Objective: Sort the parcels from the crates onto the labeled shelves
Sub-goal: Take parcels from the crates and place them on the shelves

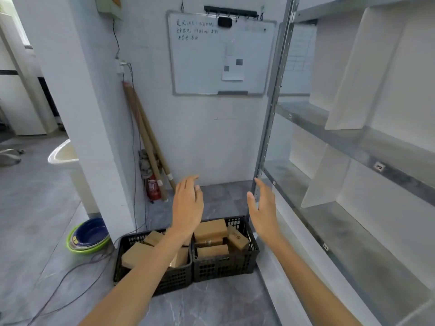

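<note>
Brown cardboard parcels [210, 228] sit piled in two black plastic crates: left crate [174, 277] and right crate [226, 265], side by side on the grey floor, just left of the metal shelving unit [353, 142]. Left hand [187, 204] and right hand [263, 208] both raised above the crates, fingers straight and relaxed, holding nothing. Small labels [379, 166] on shelf edges, unreadable. Whiteboard [221, 52] on wall behind, fire extinguisher [153, 187] and stacked basins [89, 236] to the left.
</note>
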Motion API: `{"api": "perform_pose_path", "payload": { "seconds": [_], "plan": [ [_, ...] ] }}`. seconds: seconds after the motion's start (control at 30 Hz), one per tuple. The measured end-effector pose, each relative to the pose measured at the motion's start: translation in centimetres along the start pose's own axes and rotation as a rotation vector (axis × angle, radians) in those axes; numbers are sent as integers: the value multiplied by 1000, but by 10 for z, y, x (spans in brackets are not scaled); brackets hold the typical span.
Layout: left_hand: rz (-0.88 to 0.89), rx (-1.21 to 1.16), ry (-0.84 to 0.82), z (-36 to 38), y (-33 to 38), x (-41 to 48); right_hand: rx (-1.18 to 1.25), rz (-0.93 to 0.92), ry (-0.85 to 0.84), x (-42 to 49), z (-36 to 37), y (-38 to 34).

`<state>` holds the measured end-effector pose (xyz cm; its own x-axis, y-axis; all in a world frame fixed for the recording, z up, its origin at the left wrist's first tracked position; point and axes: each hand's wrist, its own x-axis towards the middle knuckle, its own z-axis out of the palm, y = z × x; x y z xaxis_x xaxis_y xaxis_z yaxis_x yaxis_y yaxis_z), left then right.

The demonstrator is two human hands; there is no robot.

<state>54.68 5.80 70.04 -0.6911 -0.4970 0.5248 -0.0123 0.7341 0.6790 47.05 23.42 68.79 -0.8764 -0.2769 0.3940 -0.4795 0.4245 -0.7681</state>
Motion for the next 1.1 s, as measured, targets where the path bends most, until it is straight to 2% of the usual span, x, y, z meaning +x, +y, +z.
{"api": "perform_pose_path", "payload": {
  "seconds": [0.23, 0.47, 0.67, 0.83, 1.0, 1.1],
  "plan": [
    [-85, 17, -57, 66, -56, 78, -16, 58, -92, 99, 55, 57],
    [-197, 41, -170, 131, -149, 147, -35, 176, -173, 182, 131, 120],
    [-321, 36, -331, 184, -244, 223, -103, 339, -268, 257, 217, 178],
    [-389, 89, -475, 237, -302, 268, -278, 394, -389, 299, 279, 226],
    [-509, 71, -632, 301, -361, 281, -347, 454, -483, 326, 332, 292],
    [-649, 81, -695, 348, -417, 273, -325, 549, -507, 333, 367, 349]
  ]
}}
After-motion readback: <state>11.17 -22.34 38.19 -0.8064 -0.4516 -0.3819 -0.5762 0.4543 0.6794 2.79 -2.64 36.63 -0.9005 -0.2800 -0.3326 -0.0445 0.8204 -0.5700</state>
